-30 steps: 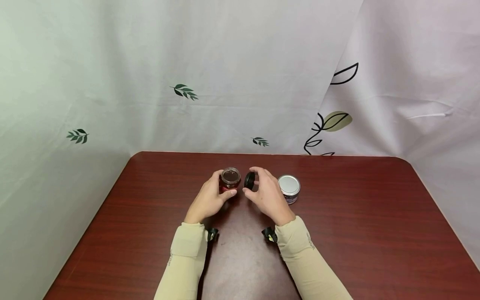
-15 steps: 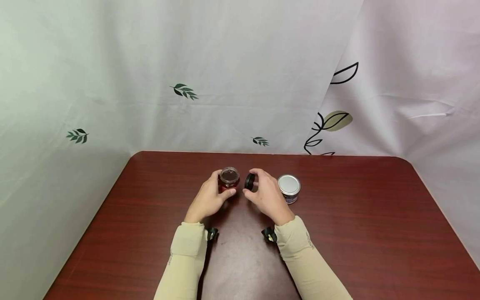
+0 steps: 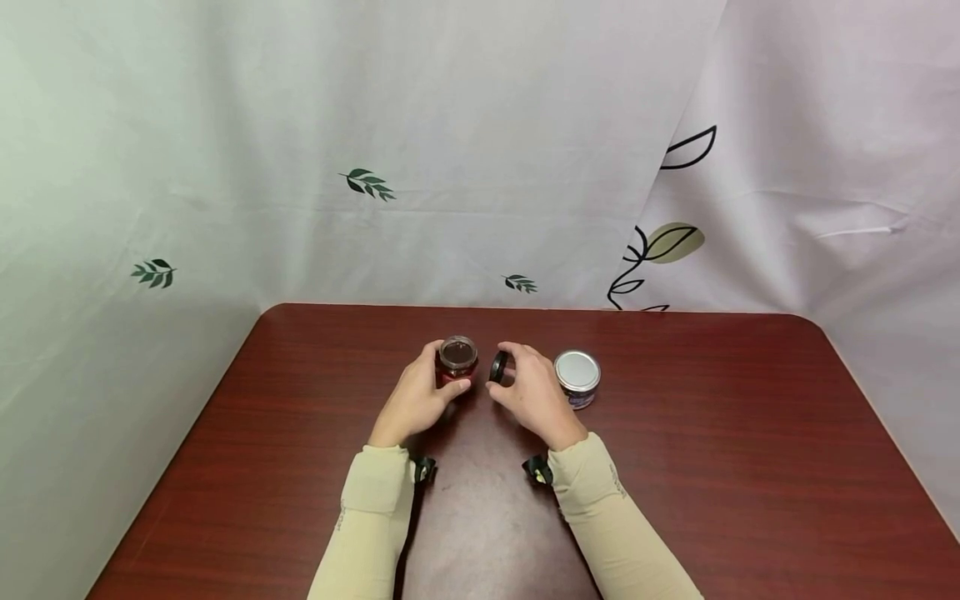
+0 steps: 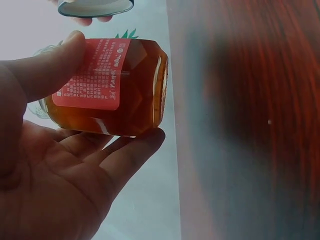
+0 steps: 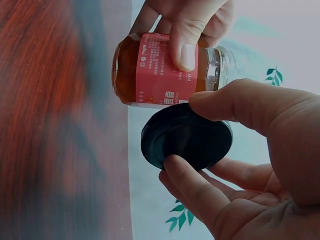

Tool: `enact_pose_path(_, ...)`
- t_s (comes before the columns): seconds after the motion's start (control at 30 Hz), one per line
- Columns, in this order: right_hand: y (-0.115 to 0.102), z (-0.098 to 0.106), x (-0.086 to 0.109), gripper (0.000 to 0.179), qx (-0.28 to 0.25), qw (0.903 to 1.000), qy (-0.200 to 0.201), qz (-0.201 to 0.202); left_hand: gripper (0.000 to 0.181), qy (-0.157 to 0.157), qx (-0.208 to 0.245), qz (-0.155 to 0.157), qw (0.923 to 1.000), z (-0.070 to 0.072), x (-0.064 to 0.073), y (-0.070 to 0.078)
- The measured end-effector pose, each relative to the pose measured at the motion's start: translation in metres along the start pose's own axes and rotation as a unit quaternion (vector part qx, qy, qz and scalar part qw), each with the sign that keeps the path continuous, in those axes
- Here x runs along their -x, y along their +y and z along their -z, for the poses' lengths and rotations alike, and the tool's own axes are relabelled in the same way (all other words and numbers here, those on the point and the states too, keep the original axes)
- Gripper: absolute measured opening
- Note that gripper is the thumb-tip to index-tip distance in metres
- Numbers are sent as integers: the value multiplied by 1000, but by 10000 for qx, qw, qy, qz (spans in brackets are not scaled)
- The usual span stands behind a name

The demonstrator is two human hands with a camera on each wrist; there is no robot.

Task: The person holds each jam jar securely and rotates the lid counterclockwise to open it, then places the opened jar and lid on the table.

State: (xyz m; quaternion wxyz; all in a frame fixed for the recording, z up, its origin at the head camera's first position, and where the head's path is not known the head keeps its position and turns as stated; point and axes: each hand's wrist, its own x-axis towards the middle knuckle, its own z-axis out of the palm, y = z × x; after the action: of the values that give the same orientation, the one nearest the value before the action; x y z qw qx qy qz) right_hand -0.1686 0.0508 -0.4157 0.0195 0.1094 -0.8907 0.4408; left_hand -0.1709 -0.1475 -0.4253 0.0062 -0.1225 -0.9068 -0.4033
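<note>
My left hand (image 3: 418, 393) grips a glass jam jar (image 4: 140, 85) with a red label, its thumb on the label and its fingers on the far side. The jar's mouth is uncovered, and dark amber-red jam shows inside. My right hand (image 3: 534, 390) pinches a round black lid (image 5: 187, 137) by its rim between thumb and fingers. In the head view the lid stands on edge, just right of the jar and apart from it. The left wrist view shows the lid's pale inner side. Close behind the right hand stands a short can (image 3: 577, 372) with a silver top.
Everything is over a reddish-brown wooden table (image 3: 712, 433). A white curtain (image 3: 450, 125) with leaf prints hangs along its back edge and left side. Dark straps (image 3: 537, 469) sit at both wrists.
The jar has shifted very slightly left in my left hand. The lid has turned a little and moved slightly down in my right hand. The silver-topped can stays put.
</note>
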Motion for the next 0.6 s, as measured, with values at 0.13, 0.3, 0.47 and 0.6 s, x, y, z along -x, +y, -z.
enact_pose_path(0.13, 0, -2, 0, 59, 28, 10000, -26, -63, 68, -10, -13, 11, 10000, 0, 1, -1)
enact_pose_path(0.3, 1, -3, 0, 58, -58, 10000, -11, -3, 68, -52, 4, 40, 10000, -1, 0, -3)
enact_pose_path(0.47, 3, -4, -1, 58, -28, 10000, -8, 41, 67, -96, 11, 87, 9999, -2, -1, -4)
enact_pose_path(0.6, 4, -6, -1, 58, -37, 10000, -49, 17, 68, -81, 26, 53, 10000, -1, 0, -5)
